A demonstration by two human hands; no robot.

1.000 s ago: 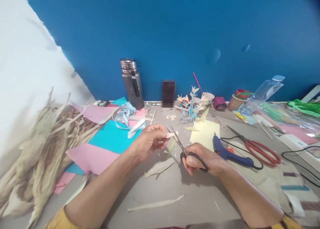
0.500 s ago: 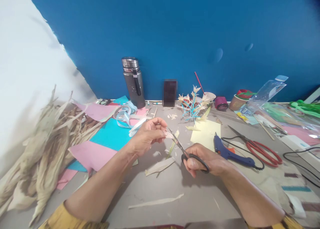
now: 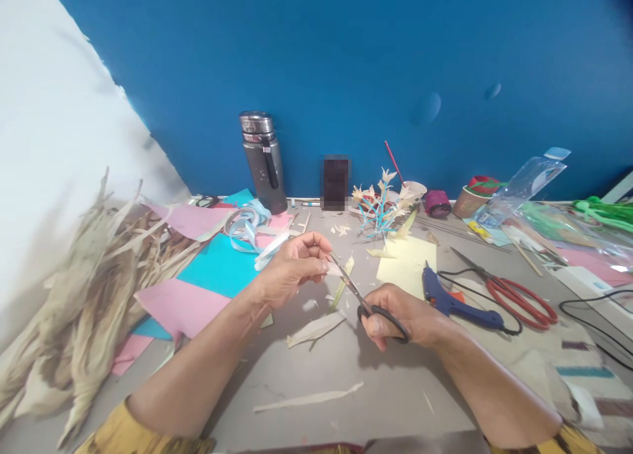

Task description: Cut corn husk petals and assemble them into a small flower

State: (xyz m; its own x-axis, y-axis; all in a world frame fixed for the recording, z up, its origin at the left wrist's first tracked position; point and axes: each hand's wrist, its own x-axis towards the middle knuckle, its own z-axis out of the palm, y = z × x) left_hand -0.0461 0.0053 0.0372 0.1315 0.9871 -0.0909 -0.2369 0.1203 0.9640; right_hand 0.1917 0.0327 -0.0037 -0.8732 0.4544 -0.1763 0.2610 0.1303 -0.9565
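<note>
Between thumb and fingers, my left hand (image 3: pixel 299 266) pinches a small pale piece of corn husk (image 3: pixel 335 269). My right hand (image 3: pixel 395 312) grips black-handled scissors (image 3: pixel 356 292), whose blades reach up and left to that piece. Whether the blades are closed on it is too small to tell. Below the hands lie a wider husk piece (image 3: pixel 316 328) and a long thin husk strip (image 3: pixel 309 398). Small pale scraps and a greenish husk strip (image 3: pixel 342 286) lie under the scissors. Behind them stand pale husk flowers on blue stems (image 3: pixel 380 206).
A heap of dried husks (image 3: pixel 93 295), pink paper (image 3: pixel 182 309), blue paper (image 3: pixel 217 266) and light-blue ribbon (image 3: pixel 244 229) lie left. A flask (image 3: pixel 264 167) stands behind. Right are a glue gun (image 3: pixel 459 309), red-handled scissors (image 3: pixel 519 299), yellow paper (image 3: pixel 410 259) and a plastic bottle (image 3: pixel 524 183).
The scissors and my right hand have shifted very slightly left. My left hand stays nearly in place, still pinching the husk piece.
</note>
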